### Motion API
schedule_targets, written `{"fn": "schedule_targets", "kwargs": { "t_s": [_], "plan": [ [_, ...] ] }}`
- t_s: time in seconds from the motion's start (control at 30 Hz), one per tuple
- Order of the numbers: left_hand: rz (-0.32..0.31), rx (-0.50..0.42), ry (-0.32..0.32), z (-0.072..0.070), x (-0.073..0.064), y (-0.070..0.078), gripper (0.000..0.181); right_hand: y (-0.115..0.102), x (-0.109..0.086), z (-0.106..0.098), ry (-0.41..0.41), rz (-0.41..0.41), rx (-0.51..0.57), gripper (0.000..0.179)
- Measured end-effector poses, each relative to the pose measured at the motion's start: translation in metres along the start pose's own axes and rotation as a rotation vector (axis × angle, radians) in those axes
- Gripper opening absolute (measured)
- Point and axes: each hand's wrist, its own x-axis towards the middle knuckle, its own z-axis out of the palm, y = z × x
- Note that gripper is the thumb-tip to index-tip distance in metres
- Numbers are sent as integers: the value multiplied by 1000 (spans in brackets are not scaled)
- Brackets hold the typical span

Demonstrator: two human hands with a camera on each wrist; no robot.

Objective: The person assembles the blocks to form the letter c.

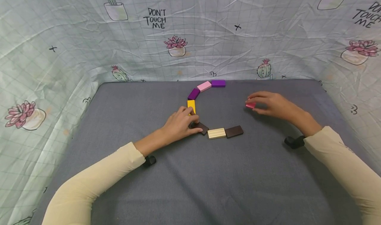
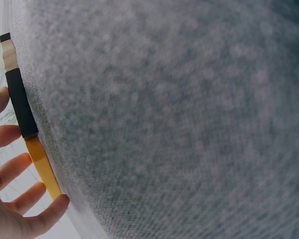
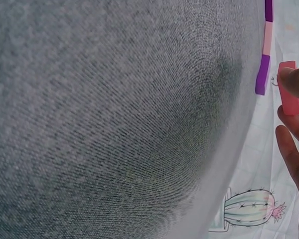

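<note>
My left hand (image 1: 178,124) rests low over a curved row of flat blocks. Its thumb and index finger pinch a dark brown block (image 2: 21,105) by its two ends, and other fingertips touch the yellow block (image 1: 191,104) beside it. Beyond the dark block come a cream ridged block (image 1: 216,133) and a second dark brown block (image 1: 234,131). To the right, my right hand (image 1: 272,105) holds a bright pinkish-red block (image 3: 289,103) between thumb and fingers. In the right wrist view that block is raised off the table.
Past the yellow block the row bends away through a purple block (image 1: 194,94), a light pink block (image 1: 204,86) and another purple block (image 1: 218,83) near the table's back edge. A grey cloth covers the table (image 1: 190,185). Printed fabric (image 1: 208,46) hangs behind and along both sides.
</note>
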Motion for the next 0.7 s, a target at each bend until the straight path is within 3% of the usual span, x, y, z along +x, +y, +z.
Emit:
{"fn": "schedule_targets", "kwargs": {
  "t_s": [0.4, 0.7],
  "plan": [
    [-5, -2, -5, 0, 0, 0, 28, -12, -5, 1, -52, -12, 26, 51],
    [3, -1, 6, 2, 0, -1, 28, -23, -10, 10, -49, -106, 77, 51]
  ]
}}
